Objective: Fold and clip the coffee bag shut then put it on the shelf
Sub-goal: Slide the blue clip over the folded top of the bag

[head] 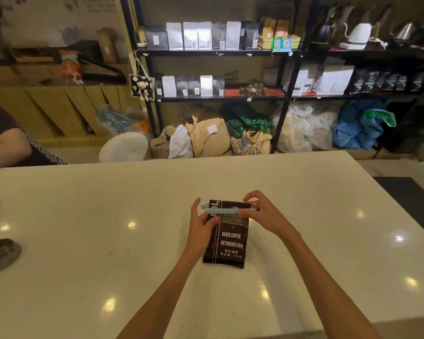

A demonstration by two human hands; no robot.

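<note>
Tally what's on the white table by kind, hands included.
Dark brown printed coffee bag: 1
Light blue plastic bag clip: 1
Hands: 2 (left hand, right hand)
Black-and-orange object at the left edge: 1
Total: 5

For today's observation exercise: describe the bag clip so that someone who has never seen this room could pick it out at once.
Start at the large white table in front of the black shelves. Near its middle lies a dark coffee bag, held by the left hand and right hand. The clip is the slim pale-blue bar across the bag's far end, the only light-coloured thing on it.
</note>
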